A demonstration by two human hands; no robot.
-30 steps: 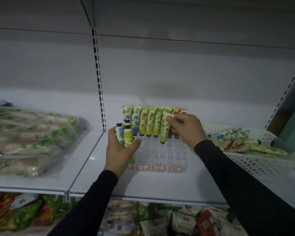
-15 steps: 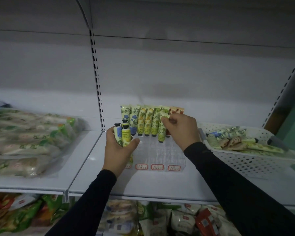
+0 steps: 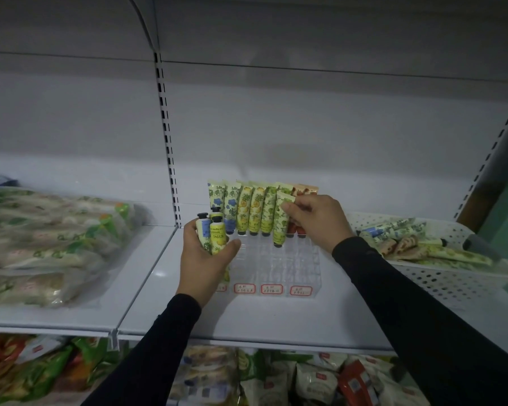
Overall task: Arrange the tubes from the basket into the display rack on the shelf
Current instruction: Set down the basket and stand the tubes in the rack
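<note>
Holding: our left hand (image 3: 205, 260) grips three tubes (image 3: 213, 235).
Placing: our right hand (image 3: 314, 219) pinches a green tube (image 3: 281, 222) — cap down over the display rack (image 3: 279, 262).

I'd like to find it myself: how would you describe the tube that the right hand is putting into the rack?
On the white shelf stands a clear display rack. The right hand pinches the green tube by its top. It alone stands in front of the back row, cap down.

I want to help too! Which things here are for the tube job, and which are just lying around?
For the job: green tube in right hand; tubes in left hand; clear display rack; white basket.

Just lying about: bagged goods on the left shelf; snack packets below.
</note>
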